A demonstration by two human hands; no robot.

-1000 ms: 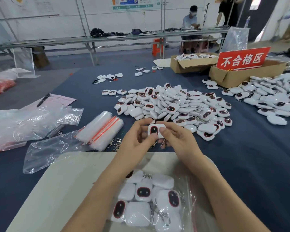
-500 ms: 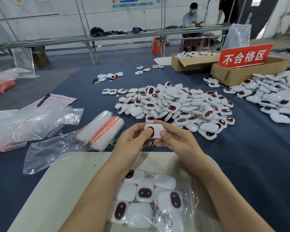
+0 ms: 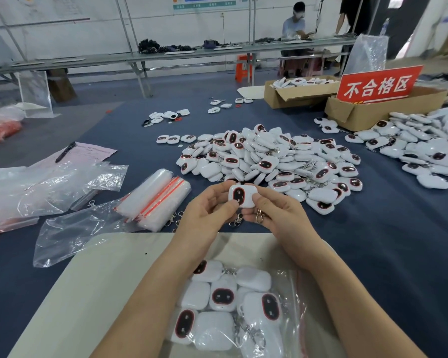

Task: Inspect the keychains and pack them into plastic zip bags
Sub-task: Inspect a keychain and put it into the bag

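Keychain [image 3: 239,196], white with a dark red-rimmed oval face, is held up above the blue table [image 3: 373,254], just in front of the big pile of keychains [image 3: 269,161]. Both hands pinch it. The left hand [image 3: 207,213] has its thumb on the lower edge of the face, and the right hand [image 3: 279,215] has its thumb on the right side. The metal clasp [image 3: 259,217] dangles below against the right hand's fingers.

This looks like the inspection step, with packing yet to come. The left thumb covers part of the dark face, so a scratch or mark there could pass unseen unless the piece is turned. The grip is only at the edges. A slip would likely drop the piece into the unsorted pile right below, where it could no longer be told from the unchecked ones.

The partly filled zip bag [image 3: 292,280] lies on the beige board [image 3: 101,280] under the forearms. Whether its mouth is open cannot be told. The loose clasp could catch on the chains already inside the bag, or on the red zip strip, and drag pieces out. A faulty piece belongs elsewhere, probably in the cardboard box [image 3: 360,112] behind the red sign [image 3: 378,85].
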